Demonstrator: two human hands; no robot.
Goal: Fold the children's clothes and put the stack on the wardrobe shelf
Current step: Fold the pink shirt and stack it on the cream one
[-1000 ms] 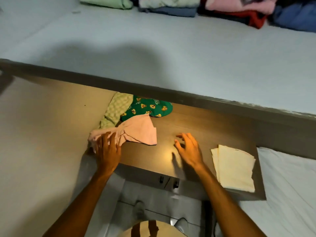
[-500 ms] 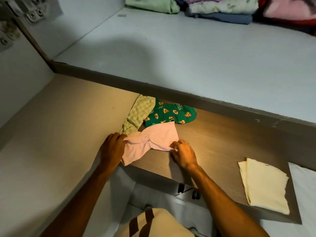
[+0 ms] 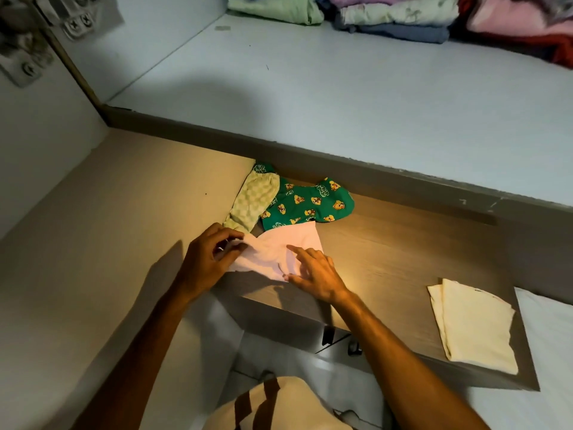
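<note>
Left hand [image 3: 210, 259] pinches the left end of the pink garment [image 3: 279, 252], fingers curled around bunched cloth. Right hand [image 3: 316, 271] lies flat on the garment's right part, fingers spread, pressing rather than gripping; the index finger points across the fabric.

The pink garment sits at the near left edge of the wooden surface [image 3: 387, 249], its near corner just at the lip. Touching its far side: a green printed garment [image 3: 307, 203] with cartoon animal faces, and a pale green checked piece [image 3: 252, 200] overlapping that one's left side. Well apart, near right on the same surface, a cream folded piece [image 3: 474, 324] lies alone.

Farther out, a white shelf [image 3: 310, 97] carries folded clothes [image 3: 387, 13] along its far edge.

Risks, as judged: the pink cloth is bunched under the left hand, so a fold made now could set crooked or trap a crease. Lying at the edge, it could slide off if pulled nearward. Dragging it could also disturb the two pieces it touches.

Writing: the green print carries small white markings, too small to read. No brand or label legible elsewhere.
</note>
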